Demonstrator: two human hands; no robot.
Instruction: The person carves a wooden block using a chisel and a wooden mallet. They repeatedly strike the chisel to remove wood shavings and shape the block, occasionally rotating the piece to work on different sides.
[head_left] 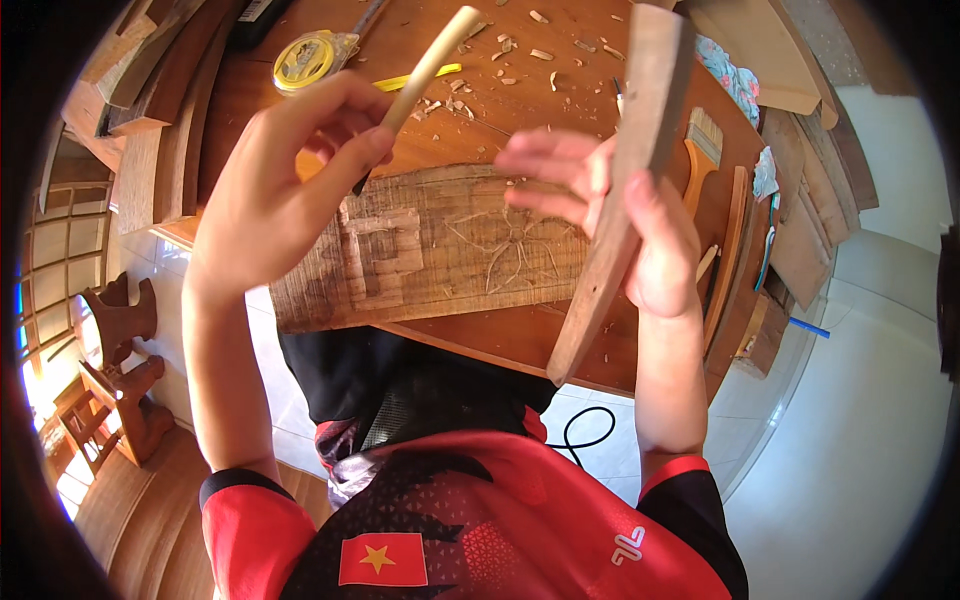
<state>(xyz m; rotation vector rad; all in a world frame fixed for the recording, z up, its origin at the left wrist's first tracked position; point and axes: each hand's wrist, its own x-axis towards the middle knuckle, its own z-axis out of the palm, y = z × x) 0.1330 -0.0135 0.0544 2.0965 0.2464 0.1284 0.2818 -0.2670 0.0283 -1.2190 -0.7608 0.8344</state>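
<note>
Between the thumb and fingers of my left hand (290, 180) is a carving chisel with a pale wooden handle (432, 68). Its dark tip points down beside a carved wooden board (440, 240). The board bears a flower in outline and a patch of squared, recessed cuts. My right hand (650, 225) holds a long, club-shaped wooden mallet (640, 110) between thumb and palm, over the board's right end. The fingers of that hand are stretched out and slightly blurred. Both tools are held up off the board.
Wood chips (510, 45) lie scattered on the brown table (590, 90). Behind my left hand are a yellow tape measure (305, 62) and a yellow cutter (420, 76). A flat brush (704, 140) lies at the right. Stacked planks (170, 110) stand at the left.
</note>
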